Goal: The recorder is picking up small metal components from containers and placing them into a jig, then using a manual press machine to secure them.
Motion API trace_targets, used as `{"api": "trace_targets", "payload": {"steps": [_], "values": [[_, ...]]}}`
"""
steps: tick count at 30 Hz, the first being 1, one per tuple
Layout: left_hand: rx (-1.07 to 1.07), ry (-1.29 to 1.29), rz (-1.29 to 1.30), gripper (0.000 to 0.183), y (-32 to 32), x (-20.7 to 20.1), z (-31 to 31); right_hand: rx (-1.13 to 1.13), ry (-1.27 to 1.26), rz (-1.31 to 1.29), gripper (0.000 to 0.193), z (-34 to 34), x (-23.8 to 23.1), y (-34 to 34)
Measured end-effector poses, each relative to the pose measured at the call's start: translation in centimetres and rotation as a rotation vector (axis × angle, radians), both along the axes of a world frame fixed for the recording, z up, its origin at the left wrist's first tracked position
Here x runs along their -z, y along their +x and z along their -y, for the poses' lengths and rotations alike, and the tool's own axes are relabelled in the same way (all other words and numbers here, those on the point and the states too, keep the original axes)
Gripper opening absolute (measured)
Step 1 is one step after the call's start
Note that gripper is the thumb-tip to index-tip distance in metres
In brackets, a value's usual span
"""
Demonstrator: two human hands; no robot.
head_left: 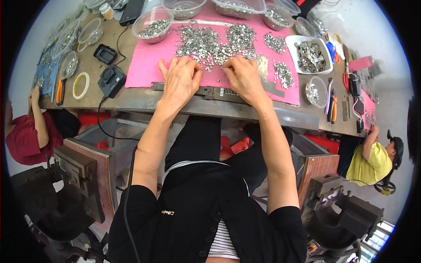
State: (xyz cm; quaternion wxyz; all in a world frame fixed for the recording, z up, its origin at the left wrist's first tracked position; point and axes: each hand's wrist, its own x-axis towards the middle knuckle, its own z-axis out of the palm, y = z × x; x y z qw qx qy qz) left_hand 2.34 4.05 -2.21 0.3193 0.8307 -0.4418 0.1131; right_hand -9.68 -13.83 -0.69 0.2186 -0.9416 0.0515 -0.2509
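Note:
My left hand point(180, 79) rests low over the pink mat point(142, 72), fingers curled and thumb drawn in toward the index finger. Across from it, my right hand point(244, 77) has its thumb and fingertips pinched together. Whatever either hand holds is too small to make out. Just beyond both hands spreads a pile of small silvery metal pieces point(199, 41), its near edge reaching the fingertips. One loose metal piece point(218, 80) lies on the mat between the hands. Below them, a flat metal strip fixture point(215, 93) runs along the table's front edge, partly covered by my wrists.
Clear plastic tubs point(153, 27) of metal parts line the back. A white tray point(309, 55) of parts stands right, beside a round tub point(316, 92) and pliers point(334, 108). Left are a black corded device point(112, 81) and a tape roll point(80, 85). Two people sit at the sides.

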Motion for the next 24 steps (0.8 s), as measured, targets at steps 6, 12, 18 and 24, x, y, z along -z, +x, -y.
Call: {"api": "trace_targets", "payload": {"steps": [6,12,18,24], "values": [[0.285,-0.138,-0.070,0.006,-4.2,-0.7,1.3,0.103,0.299,0.050,0.008,0.4,-0.9,-6.4],[0.410,-0.188,-0.025,0.012,-6.6,0.3,3.0,0.066,0.108,0.119,0.016,-1.0,0.6,-8.1],[0.408,-0.129,-0.018,0.013,-6.7,0.1,2.9,0.066,-0.074,0.138,0.016,-1.6,0.5,-8.4],[0.440,-0.131,-0.060,0.011,-6.3,0.1,2.8,0.163,0.250,0.198,0.011,-1.3,1.2,-9.3]]}}
